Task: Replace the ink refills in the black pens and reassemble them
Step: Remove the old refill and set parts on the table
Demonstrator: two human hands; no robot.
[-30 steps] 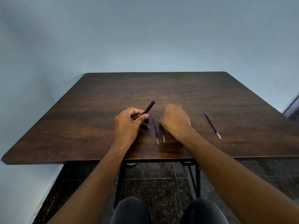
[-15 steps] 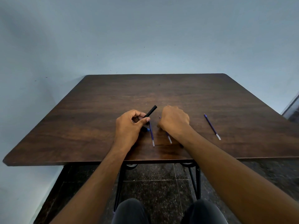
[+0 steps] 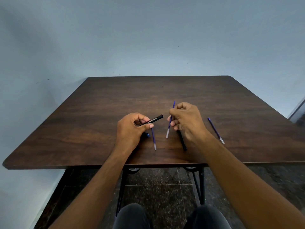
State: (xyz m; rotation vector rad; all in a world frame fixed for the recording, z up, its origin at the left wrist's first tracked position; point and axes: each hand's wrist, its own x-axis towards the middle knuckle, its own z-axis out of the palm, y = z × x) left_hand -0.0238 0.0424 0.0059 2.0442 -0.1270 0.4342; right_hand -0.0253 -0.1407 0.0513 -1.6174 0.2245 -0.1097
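A black pen barrel (image 3: 154,120) is held in the left hand (image 3: 132,129), thumb and fingers curled round its near end, so the printed far end sticks out up and to the right, clear of the table (image 3: 99,104). A blue refill (image 3: 170,119) is pinched in the right hand (image 3: 184,119) approx. at its mid-length: the writing tip points up and away past the knuckles, the pale end hangs below the fingers, toward the near edge. Barrel and refill are near each other but apart, w/ a gap between the two hands.

Step in hand, as judged: a fresh refill has been lifted and is about to be fed into the barrel. The next move calls for the refill to be turned and lined up w/ the barrel's open end, then slid in along its axis; which barrel end is open can't be told here. A thin refill bends easily, so a straight push is needed.

On the table, a second refill (image 3: 153,138) lies just below the left thumb, pale end toward the near edge. A small blue piece (image 3: 147,134), maybe a cap or tip, peeps out beside the left palm. Another black pen part (image 3: 182,141) lies partly under the right hand, pointing at the near edge. A third refill (image 3: 215,130) lies well apart, toward the right edge.
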